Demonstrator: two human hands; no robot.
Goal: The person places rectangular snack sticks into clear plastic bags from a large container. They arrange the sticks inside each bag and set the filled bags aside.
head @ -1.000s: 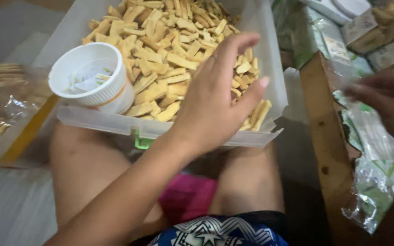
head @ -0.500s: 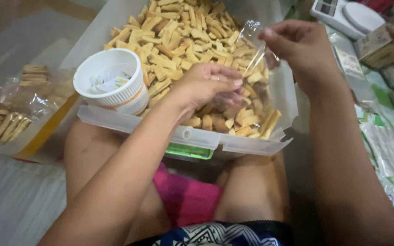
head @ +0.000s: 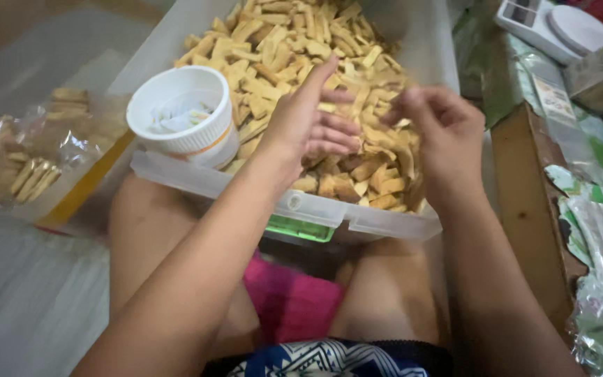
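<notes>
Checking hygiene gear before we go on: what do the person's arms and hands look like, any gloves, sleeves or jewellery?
Both arms are bare up to the frame edge, with no sleeves in view. The left hand and right hand wear no gloves; no rings, watch or bracelet show, though motion blur softens the fingers.

Biscuits [head: 294,56]: golden tan. Tub [head: 246,188]: clear plastic, green latch. Cup [head: 183,119]: white, orange stripe. Shorts [head: 294,307]: pink. Cloth [head: 329,359]: blue-white-black pattern. Scale [head: 560,28]: white.

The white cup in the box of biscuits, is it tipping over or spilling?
It tilts a little. The white cup leans on the biscuit sticks at the clear box's near corner, but nothing has spilled out. Both hands are beside it.
</notes>
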